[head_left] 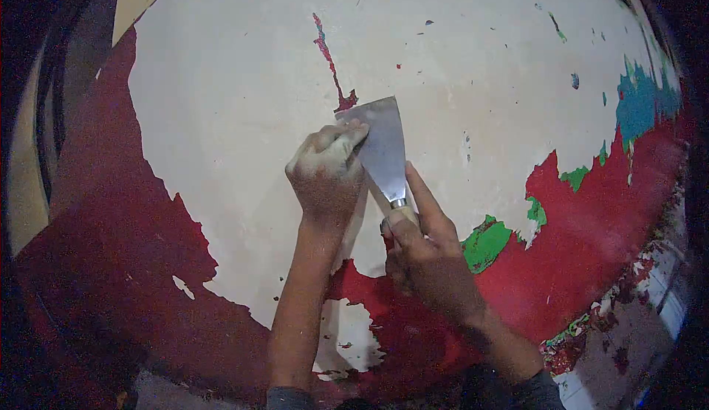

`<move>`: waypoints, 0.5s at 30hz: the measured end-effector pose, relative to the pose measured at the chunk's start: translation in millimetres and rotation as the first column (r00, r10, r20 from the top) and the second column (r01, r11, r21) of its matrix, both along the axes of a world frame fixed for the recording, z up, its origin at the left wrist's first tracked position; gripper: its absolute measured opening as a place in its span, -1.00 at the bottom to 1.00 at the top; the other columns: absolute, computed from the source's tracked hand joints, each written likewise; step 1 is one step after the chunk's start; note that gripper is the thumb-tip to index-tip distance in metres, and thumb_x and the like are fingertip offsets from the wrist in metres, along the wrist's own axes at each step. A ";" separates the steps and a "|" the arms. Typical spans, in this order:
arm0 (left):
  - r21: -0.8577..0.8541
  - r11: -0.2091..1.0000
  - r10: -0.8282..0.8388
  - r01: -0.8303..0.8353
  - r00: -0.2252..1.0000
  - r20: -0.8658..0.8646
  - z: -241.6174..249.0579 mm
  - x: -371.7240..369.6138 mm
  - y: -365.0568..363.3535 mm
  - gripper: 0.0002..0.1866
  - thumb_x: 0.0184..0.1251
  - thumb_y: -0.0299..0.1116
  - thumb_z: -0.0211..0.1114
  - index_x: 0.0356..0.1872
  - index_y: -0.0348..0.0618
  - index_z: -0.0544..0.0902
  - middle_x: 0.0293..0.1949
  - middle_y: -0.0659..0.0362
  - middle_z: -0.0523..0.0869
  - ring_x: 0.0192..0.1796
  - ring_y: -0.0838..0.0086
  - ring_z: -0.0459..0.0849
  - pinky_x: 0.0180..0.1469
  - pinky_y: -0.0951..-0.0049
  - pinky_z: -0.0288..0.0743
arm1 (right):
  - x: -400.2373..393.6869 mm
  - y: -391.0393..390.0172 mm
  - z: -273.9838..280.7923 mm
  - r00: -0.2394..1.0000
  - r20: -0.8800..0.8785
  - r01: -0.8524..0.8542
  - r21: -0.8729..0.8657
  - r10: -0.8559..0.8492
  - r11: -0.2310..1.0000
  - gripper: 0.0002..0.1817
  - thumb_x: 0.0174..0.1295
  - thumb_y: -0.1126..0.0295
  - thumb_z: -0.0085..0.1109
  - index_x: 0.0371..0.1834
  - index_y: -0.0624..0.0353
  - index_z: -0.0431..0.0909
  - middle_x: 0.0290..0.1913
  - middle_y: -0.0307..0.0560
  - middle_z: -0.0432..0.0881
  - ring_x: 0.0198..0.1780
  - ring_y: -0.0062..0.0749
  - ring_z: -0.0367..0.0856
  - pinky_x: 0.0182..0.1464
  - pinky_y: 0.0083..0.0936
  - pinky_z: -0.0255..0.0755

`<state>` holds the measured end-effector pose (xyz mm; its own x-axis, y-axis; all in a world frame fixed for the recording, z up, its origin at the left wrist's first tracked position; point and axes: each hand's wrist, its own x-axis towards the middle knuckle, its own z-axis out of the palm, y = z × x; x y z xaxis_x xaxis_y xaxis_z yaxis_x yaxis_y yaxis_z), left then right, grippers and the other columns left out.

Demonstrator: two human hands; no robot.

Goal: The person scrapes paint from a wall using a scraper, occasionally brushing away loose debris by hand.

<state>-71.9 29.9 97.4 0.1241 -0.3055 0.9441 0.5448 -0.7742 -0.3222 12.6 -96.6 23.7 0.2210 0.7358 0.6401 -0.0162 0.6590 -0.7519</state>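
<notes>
My right hand (425, 251) is wrapped around the handle of a paint scraper (385, 148), with its index finger stretched along the side. The scraper's wide metal blade points up, over the bare white part of a wall (244, 115). My left hand (329, 163) is curled closed at the blade's left edge, its thumb side overlapping the metal. Its other fingertips are hidden. Just above the blade's corner, a thin strip of red paint (327, 56) runs upward on the white surface.
Red paint (576, 240) with ragged edges covers the lower wall and left side. Green patches (487, 246) and a blue patch (639, 104) show on the right. Paint flakes (569, 351) lie on the floor at lower right.
</notes>
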 end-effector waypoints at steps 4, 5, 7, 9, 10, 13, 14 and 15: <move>-0.015 0.999 0.041 -0.041 0.999 0.011 -3.9 -1.4 -3.6 -0.69 -0.18 -0.61 0.18 -0.40 0.03 0.72 -0.39 0.17 0.71 -0.34 0.38 0.70 -0.30 0.45 0.56 | -0.4 -0.5 -4.3 1.000 -0.004 -0.009 0.049 0.010 0.999 -0.34 0.27 0.40 -0.15 0.42 0.15 -0.16 -0.49 -0.26 0.37 -0.63 -0.69 0.27 -0.63 -0.67 0.26; -0.007 0.999 0.036 -0.036 0.999 0.011 -1.3 -2.9 -0.8 -0.69 -0.18 -0.61 0.19 -0.40 0.04 0.72 -0.39 0.17 0.71 -0.35 0.38 0.70 -0.30 0.45 0.56 | -0.9 3.2 -3.2 1.000 0.001 -0.020 0.068 0.020 0.998 -0.34 0.28 0.40 -0.15 0.42 0.16 -0.16 -0.49 -0.26 0.37 -0.62 -0.70 0.27 -0.63 -0.66 0.26; -0.033 0.999 0.029 -0.028 1.000 0.011 7.4 -2.2 -2.0 -0.69 -0.18 -0.60 0.20 -0.40 0.04 0.73 -0.39 0.16 0.71 -0.35 0.38 0.70 -0.29 0.45 0.57 | -1.2 9.7 1.0 0.998 -0.019 -0.054 0.123 0.057 0.991 -0.34 0.28 0.39 -0.14 0.42 0.15 -0.15 -0.48 -0.26 0.37 -0.62 -0.70 0.27 -0.64 -0.66 0.26; -0.110 0.994 0.027 -0.024 0.999 0.021 16.1 -1.8 -8.8 -0.70 -0.19 -0.59 0.22 -0.39 0.04 0.73 -0.39 0.15 0.71 -0.36 0.39 0.70 -0.28 0.44 0.57 | -0.4 11.1 4.7 0.996 -0.044 -0.074 0.136 0.081 0.988 -0.35 0.29 0.39 -0.14 0.42 0.13 -0.14 -0.47 -0.26 0.39 -0.62 -0.69 0.28 -0.64 -0.66 0.26; -0.069 0.997 0.043 -0.044 0.999 -0.006 10.2 -2.1 -9.6 -0.71 -0.19 -0.58 0.23 -0.39 0.03 0.73 -0.39 0.15 0.71 -0.36 0.39 0.70 -0.28 0.45 0.57 | 0.4 9.1 3.5 0.996 -0.047 -0.072 0.115 0.078 0.991 -0.36 0.29 0.39 -0.14 0.42 0.12 -0.13 -0.46 -0.26 0.40 -0.62 -0.69 0.29 -0.64 -0.66 0.27; 0.034 0.999 0.028 -0.026 0.998 -0.049 -11.1 2.8 -2.6 -0.72 -0.21 -0.54 0.27 -0.39 0.03 0.73 -0.38 0.15 0.71 -0.34 0.38 0.70 -0.27 0.46 0.57 | 8.1 -2.3 -9.8 1.000 0.024 0.014 0.023 -0.014 1.000 -0.37 0.29 0.39 -0.14 0.42 0.08 -0.10 -0.44 -0.25 0.43 -0.62 -0.68 0.30 -0.65 -0.66 0.26; 0.030 1.000 0.002 -0.001 1.000 -0.024 -6.2 3.5 0.3 -0.72 -0.21 -0.54 0.27 -0.39 0.04 0.73 -0.38 0.16 0.71 -0.34 0.37 0.69 -0.27 0.45 0.57 | 9.4 2.0 -8.1 0.997 0.065 0.037 0.075 -0.042 0.996 -0.37 0.28 0.38 -0.14 0.42 0.07 -0.09 -0.44 -0.25 0.43 -0.62 -0.68 0.30 -0.66 -0.67 0.26; 0.020 0.999 -0.026 0.026 1.000 -0.005 1.0 5.5 1.9 -0.72 -0.21 -0.54 0.26 -0.39 0.04 0.73 -0.37 0.16 0.71 -0.33 0.37 0.69 -0.28 0.45 0.57 | 10.4 1.4 -5.2 0.997 0.061 0.038 0.071 -0.043 0.997 -0.37 0.28 0.38 -0.13 0.42 0.07 -0.09 -0.44 -0.25 0.43 -0.63 -0.68 0.30 -0.66 -0.67 0.25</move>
<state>-66.4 31.9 98.4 0.1205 -0.3278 0.9370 0.5228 -0.7814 -0.3406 23.0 -95.2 18.5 0.2081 0.6799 0.7031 0.0569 0.7092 -0.7027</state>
